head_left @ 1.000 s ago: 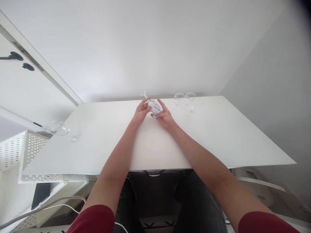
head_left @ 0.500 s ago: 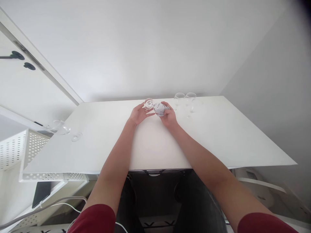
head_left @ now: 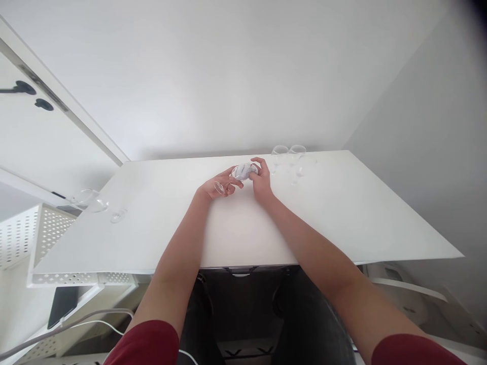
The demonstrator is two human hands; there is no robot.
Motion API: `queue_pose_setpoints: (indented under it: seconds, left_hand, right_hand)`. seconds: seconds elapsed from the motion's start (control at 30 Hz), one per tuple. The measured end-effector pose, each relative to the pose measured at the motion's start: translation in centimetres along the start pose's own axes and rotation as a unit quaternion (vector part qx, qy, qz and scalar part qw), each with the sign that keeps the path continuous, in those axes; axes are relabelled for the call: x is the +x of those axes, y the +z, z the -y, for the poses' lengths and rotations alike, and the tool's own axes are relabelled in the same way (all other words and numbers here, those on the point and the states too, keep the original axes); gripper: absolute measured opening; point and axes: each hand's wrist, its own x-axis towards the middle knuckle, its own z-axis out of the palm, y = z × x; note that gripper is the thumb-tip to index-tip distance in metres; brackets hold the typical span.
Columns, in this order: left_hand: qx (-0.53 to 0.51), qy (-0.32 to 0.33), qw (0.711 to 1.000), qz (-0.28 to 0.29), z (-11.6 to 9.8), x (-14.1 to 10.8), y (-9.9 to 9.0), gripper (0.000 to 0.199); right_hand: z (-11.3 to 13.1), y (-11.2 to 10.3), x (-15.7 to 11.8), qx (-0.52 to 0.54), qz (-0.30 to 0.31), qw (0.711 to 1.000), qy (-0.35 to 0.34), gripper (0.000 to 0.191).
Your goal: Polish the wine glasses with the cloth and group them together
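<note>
A clear wine glass [head_left: 218,187] lies tilted in my left hand [head_left: 211,188], its foot toward my palm and its bowl pointing right. The fingers of that hand curl round the stem and under the bowl. A crumpled white cloth [head_left: 243,171] with grey marks fills the bowl. My right hand [head_left: 262,181] pinches the cloth at the bowl's mouth, with thumb and fingers closed on it and the index finger raised. Both hands are above the middle of the white table [head_left: 243,228], toward its back edge.
Two upright wine glasses [head_left: 280,150] stand at the back, right of my hands. Another wine glass [head_left: 99,204] stands at the table's left end, beside a white perforated rack [head_left: 55,225]. Behind the table is a white wall [head_left: 236,76]; a door handle [head_left: 25,87] shows at upper left.
The wine glass has turned, its foot swinging down and left toward my palm. My left fingers, spread before, now curl round it. The cloth has shifted slightly left.
</note>
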Motion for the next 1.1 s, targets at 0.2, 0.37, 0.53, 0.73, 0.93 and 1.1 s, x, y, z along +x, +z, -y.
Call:
queue_pose_setpoints:
  seconds: [0.2, 0.37, 0.53, 0.73, 0.93, 1.1]
  left_hand:
    - [0.01, 0.02, 0.999, 0.039, -0.5, -0.8, -0.3, 0.093]
    - [0.011, 0.049, 0.997, 0.053, -0.6, -1.1, -0.6, 0.109]
    - [-0.024, 0.126, 0.992, 0.001, -0.7, -1.4, -0.8, 0.107]
    - [-0.068, 0.194, 0.974, -0.1, -1.3, -1.6, 0.1, 0.101]
    - [-0.037, 0.139, 0.988, -0.052, -1.1, -0.9, 0.8, 0.102]
    - [-0.01, 0.12, 0.992, -0.04, -0.5, -0.3, 0.5, 0.102]
  right_hand:
    - [0.1, 0.6, 0.2, 0.057, -0.034, 0.997, 0.027, 0.035]
    - [-0.4, 0.3, 0.9, 0.11, -0.055, 0.992, 0.023, 0.021]
    - [-1.1, -0.1, 1.2, 0.084, -0.088, 0.991, 0.049, 0.024]
    - [-0.8, 0.0, 1.1, 0.122, -0.036, 0.99, 0.054, 0.026]
    - [0.0, 0.0, 0.5, 0.111, 0.052, 0.991, 0.049, 0.023]
    - [1.0, 0.1, 0.4, 0.109, 0.055, 0.992, 0.042, 0.04]
